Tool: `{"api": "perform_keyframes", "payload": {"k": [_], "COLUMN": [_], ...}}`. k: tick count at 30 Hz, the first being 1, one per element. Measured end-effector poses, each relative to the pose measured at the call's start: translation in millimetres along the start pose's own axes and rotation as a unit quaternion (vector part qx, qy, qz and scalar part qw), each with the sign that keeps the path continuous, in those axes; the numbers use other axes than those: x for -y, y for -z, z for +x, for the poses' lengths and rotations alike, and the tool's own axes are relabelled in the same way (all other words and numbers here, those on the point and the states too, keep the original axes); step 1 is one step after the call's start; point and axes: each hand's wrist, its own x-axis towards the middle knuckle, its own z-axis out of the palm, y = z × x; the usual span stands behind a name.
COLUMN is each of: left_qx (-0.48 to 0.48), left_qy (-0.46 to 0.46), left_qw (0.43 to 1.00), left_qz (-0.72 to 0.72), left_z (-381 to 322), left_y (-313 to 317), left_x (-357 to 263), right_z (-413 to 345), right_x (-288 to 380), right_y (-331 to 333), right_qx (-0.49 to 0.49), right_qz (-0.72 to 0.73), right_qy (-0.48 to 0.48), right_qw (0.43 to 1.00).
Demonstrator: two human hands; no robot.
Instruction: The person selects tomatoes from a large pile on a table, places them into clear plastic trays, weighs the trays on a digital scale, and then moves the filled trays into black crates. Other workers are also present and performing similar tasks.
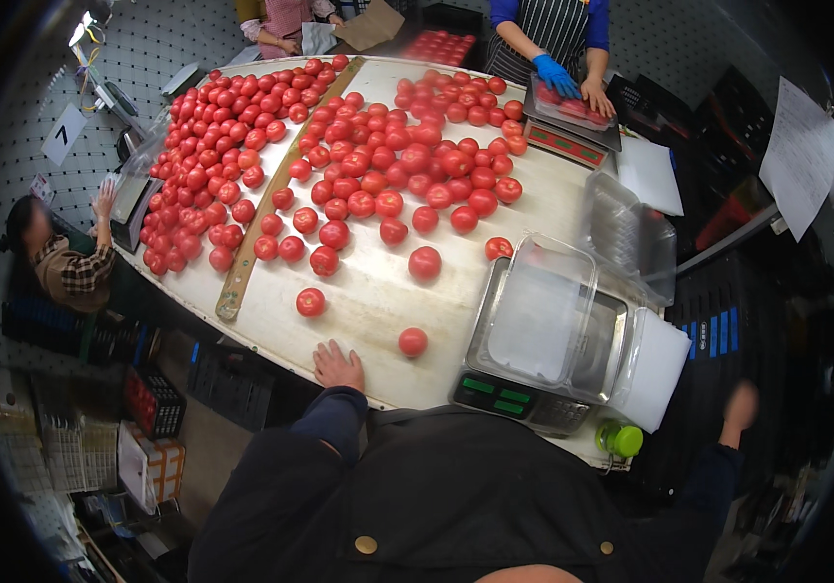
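My left hand point(339, 366) rests palm down on the near edge of the white table point(359, 321), fingers spread and holding nothing. Close to it lie two single tomatoes point(310, 302), one beyond the fingertips and another to the right. Many more tomatoes point(388, 160) are spread loosely farther up the tabletop. On the right, a clear plastic tray point(541, 313) with a white liner sits on the digital scale point(515, 401). Out to the right, my right hand point(741, 405) is blurred beside stacked black plastic crates point(716, 321); its fingers are unclear.
A wooden divider point(260, 240) separates off a second tomato pile. Clear trays point(625, 218), white sheets point(654, 372) and a green-capped bottle point(620, 439) line the right side. Across the table a co-worker's gloved hand point(555, 75) touches a packed tray; other people stand at left and far left.
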Motion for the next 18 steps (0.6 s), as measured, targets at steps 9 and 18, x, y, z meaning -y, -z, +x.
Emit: {"api": "perform_keyframes", "payload": {"k": [9,18], "left_qx": [-0.025,-0.029], "left_qy": [-0.006,-0.014], "left_qw": [1.000,0.999], "left_qz": [0.006,-0.006], "left_z": [-1,-1], "left_y": [-3,-3], "left_x": [3,-1], "right_z": [-16,-23], "right_x": [25,24], "right_y": [27,39], "right_qx": [0.023,0.022], "right_qz": [0.046,0.067], "right_qy": [-0.056,-0.090], "right_qw": [0.997,0.993]}}
